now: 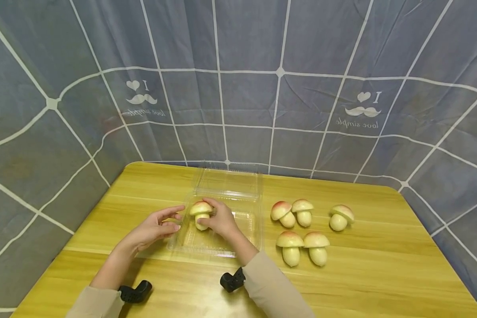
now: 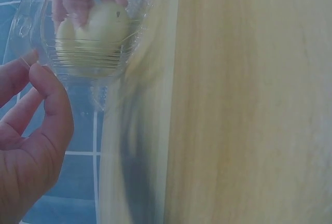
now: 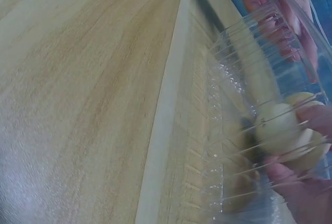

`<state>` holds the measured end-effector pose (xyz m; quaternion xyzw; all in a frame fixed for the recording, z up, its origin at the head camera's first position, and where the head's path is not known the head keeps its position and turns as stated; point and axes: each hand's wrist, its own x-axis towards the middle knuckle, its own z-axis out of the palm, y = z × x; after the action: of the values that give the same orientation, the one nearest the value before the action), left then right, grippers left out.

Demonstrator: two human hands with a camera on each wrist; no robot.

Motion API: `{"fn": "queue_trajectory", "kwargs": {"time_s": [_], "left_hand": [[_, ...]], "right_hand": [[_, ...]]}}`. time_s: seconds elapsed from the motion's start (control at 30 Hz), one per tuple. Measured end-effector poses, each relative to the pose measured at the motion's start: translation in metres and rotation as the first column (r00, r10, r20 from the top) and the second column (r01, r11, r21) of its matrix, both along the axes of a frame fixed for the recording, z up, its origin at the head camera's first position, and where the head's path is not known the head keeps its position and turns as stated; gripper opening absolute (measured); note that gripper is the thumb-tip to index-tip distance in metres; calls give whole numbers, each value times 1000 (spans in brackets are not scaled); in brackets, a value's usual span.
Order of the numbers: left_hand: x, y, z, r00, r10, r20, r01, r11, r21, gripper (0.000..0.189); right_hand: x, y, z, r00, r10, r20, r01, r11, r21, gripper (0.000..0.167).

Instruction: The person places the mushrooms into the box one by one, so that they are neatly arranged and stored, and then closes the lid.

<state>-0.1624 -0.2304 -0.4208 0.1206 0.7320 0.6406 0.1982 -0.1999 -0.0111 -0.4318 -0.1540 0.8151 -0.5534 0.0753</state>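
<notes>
1. The right hand (image 1: 222, 223) holds a pale yellow mushroom with a round, reddish-topped cap (image 1: 201, 208). Its fingers are clamped on it, with the thumb on the stem.
2. That mushroom is inside the open box of clear, shiny plastic (image 1: 222, 253), in its left part, with the cap up. I cannot tell if it touches the bottom.
3. The left hand (image 1: 153, 229) is by the left side of the box. Its fingers are a bit bent, with a gap between them and the thumb. They hold nothing, and I cannot tell if they touch the rim.
4. The box's clear plastic lid (image 1: 228, 182) is folded back, away from the person.
5. Five more yellow mushrooms with red-tinted caps (image 1: 290, 248) are on the yellow wooden bench (image 1: 381, 256), to the right of the box. Two sit together at the back, two sit together in front, and one is off to the right.
6. Behind is a grey-blue curtain with white lines (image 1: 246, 99).
</notes>
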Motion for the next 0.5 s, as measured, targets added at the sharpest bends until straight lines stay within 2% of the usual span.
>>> {"fn": "queue_trajectory", "kwargs": {"time_s": [0.13,0.5], "left_hand": [[-1,0,-1,1000,-3,-5,3,1000,0,65],[-1,0,-1,1000,3,-5,-3,1000,9,64]], "right_hand": [[-1,2,2,999,0,36,1,1000,-24,64],[-2,11,6,995,-19,101,20,1000,-9,61]]}}
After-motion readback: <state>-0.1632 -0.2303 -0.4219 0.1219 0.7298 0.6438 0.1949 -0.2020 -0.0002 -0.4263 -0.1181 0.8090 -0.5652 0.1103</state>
